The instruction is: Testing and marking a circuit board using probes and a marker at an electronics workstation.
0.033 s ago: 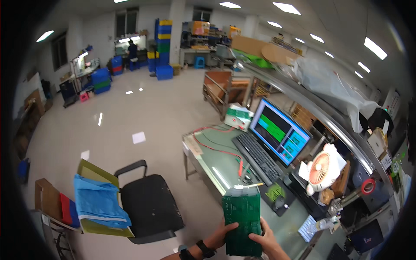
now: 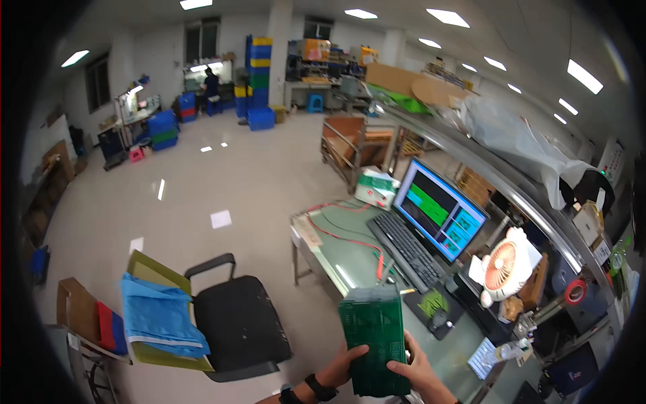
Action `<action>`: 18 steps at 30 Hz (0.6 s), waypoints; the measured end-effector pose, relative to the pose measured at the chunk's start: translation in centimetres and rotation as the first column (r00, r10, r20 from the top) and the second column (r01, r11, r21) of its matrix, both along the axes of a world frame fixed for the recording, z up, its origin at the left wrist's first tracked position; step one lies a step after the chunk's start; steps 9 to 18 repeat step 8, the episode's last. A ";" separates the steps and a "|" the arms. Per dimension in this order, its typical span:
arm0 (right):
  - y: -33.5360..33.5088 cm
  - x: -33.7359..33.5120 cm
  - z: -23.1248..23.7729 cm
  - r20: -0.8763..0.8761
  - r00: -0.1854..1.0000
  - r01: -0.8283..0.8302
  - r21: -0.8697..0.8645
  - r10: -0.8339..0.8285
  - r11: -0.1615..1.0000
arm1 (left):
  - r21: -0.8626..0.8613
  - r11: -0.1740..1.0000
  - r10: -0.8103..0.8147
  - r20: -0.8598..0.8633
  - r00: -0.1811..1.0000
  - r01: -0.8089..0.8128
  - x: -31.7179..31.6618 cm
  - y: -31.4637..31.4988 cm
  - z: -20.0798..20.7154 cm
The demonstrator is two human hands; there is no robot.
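Note:
A stack of green circuit boards (image 2: 374,340) stands upright between my hands, in front of the near edge of the workbench. My left hand (image 2: 346,364) grips its left side, with the thumb laid on the front board. The right side is held by my right hand (image 2: 417,367), whose thumb also presses on the face. Most of my fingers are hidden behind the boards. A dark band circles my left wrist.
The green-topped bench (image 2: 336,246) carries a keyboard (image 2: 407,250), a lit monitor (image 2: 441,210), a mouse (image 2: 439,318), red test leads and a small fan (image 2: 503,269). To the left stands a black chair (image 2: 242,326) with blue cloth (image 2: 161,315) over its back. Overhead runs a loaded shelf.
The whole scene has shifted slightly right and down in the picture. The stack's top edge tilts a little more to the left; both hands keep their hold.

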State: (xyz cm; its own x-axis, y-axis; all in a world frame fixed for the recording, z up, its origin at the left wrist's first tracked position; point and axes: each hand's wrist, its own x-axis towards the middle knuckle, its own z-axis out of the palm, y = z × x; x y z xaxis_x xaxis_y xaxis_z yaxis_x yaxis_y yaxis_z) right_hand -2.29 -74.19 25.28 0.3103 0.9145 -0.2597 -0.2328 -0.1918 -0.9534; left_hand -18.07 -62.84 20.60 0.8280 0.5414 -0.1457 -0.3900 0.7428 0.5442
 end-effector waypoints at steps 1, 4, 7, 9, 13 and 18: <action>1.9 -0.5 2.3 0.186 0.979 -0.104 0.102 0.084 0.989 | 0.033 0.999 0.022 -0.004 1.000 -0.022 -1.7 0.2 1.7; 5.9 -4.5 10.5 0.760 0.617 -0.436 0.110 0.207 0.893 | 0.092 0.887 0.437 0.151 0.887 -0.453 -7.1 -0.1 5.2; 7.0 -10.1 18.0 0.904 0.409 -0.757 0.258 0.127 0.601 | 0.282 0.439 0.783 0.346 0.517 -0.853 -14.0 -2.0 5.4; 8.3 -11.8 18.8 0.906 0.408 -0.813 0.302 0.116 0.497 | 0.300 0.435 0.789 0.327 0.520 -0.849 -18.2 -3.2 2.6; 8.3 -11.8 18.8 0.906 0.408 -0.813 0.302 0.116 0.497 | 0.300 0.435 0.789 0.327 0.520 -0.849 -18.2 -3.2 2.6; 8.3 -11.8 18.8 0.906 0.408 -0.813 0.302 0.116 0.497 | 0.300 0.435 0.789 0.327 0.520 -0.849 -18.2 -3.2 2.6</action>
